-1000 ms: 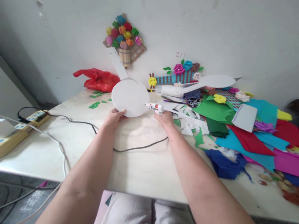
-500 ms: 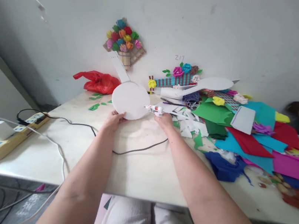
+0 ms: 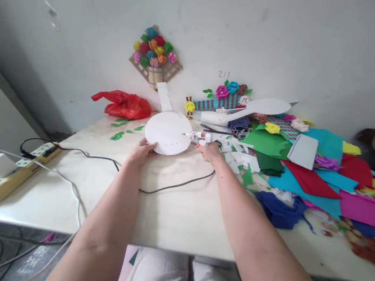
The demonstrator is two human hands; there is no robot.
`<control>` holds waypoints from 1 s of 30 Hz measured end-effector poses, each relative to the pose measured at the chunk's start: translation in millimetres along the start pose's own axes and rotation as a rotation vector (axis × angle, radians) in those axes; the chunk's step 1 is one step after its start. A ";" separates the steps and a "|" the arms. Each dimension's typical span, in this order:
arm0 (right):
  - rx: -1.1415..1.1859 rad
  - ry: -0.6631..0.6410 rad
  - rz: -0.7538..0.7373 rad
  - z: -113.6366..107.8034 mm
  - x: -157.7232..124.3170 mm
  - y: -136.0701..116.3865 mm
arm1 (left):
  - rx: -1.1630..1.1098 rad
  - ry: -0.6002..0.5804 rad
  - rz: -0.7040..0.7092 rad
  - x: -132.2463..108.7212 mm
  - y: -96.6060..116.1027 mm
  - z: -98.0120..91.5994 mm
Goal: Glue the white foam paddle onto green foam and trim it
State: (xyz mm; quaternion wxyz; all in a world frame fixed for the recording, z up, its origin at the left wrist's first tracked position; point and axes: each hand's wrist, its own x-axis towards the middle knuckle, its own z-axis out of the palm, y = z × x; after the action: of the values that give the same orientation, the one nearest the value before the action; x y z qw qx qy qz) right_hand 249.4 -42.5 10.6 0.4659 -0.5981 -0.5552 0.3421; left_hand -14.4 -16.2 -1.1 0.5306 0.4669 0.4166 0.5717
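My left hand (image 3: 142, 151) pinches the near edge of a white round paddle-shaped cutout (image 3: 168, 131). The disc is tipped nearly flat over the table, and its handle strip points toward the wall. My right hand (image 3: 209, 150) is closed around a white glue gun (image 3: 199, 136). The gun's tip touches the right edge of the disc. A black cord (image 3: 177, 186) runs from the glue gun across the table toward the left.
A power strip (image 3: 10, 170) with plugs lies at the table's left edge. A red plastic bag (image 3: 124, 104) sits by the wall. Coloured paper sheets (image 3: 312, 178), white scraps and paper flowers cover the right side. A paper flower bouquet (image 3: 155, 51) hangs on the wall.
The white disc has tilted down from nearly upright to almost flat. Both hands stayed in about the same place, with the glue gun tip still at the disc's edge.
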 end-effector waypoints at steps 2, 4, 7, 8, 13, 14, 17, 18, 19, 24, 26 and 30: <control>0.124 -0.044 -0.001 -2.8 -2.5 -1.5 | 0.008 -0.007 0.005 0.5 -0.4 -1.2; 0.176 -0.063 -0.005 -4.5 -4.2 -2.6 | 0.010 -0.010 0.009 0.9 -0.2 -1.7; 0.215 -0.074 -0.017 -5.3 -5.0 -3.0 | 0.007 -0.014 0.006 1.0 0.8 -1.5; 0.225 -0.078 -0.022 -5.3 -4.9 -2.9 | 0.006 -0.013 0.003 1.0 1.1 -1.2; 0.228 -0.093 -0.022 -5.4 -5.1 -2.4 | 0.020 0.001 -0.018 1.1 1.5 0.5; 0.225 -0.096 -0.019 -5.5 -5.2 -2.4 | 0.020 0.006 -0.021 1.2 1.4 0.8; 0.206 -0.107 -0.019 -5.7 -5.6 -2.7 | 0.014 0.023 -0.029 1.4 0.7 0.9; 0.195 -0.110 -0.019 -5.7 -5.7 -2.8 | 0.013 0.027 -0.029 1.5 0.4 0.7; 0.185 -0.111 -0.017 -5.8 -5.8 -2.9 | 0.014 0.028 -0.028 1.5 0.1 0.2; 0.166 -0.114 -0.019 -5.3 -5.7 -2.8 | 0.003 0.003 -0.015 2.7 -1.8 -2.6; 0.165 -0.116 -0.027 -4.8 -5.7 -2.6 | -0.012 0.008 -0.020 3.4 -2.1 -2.6; 0.102 -0.107 -0.012 -3.4 -4.3 -1.0 | -0.049 0.057 -0.030 4.2 -1.5 -0.5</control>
State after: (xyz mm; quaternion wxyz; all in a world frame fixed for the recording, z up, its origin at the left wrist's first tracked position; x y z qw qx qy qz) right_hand 251.6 -47.4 12.2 0.4674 -0.5511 -0.5647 0.3986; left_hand -14.6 -11.9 -2.3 0.5384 0.4311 0.4243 0.5868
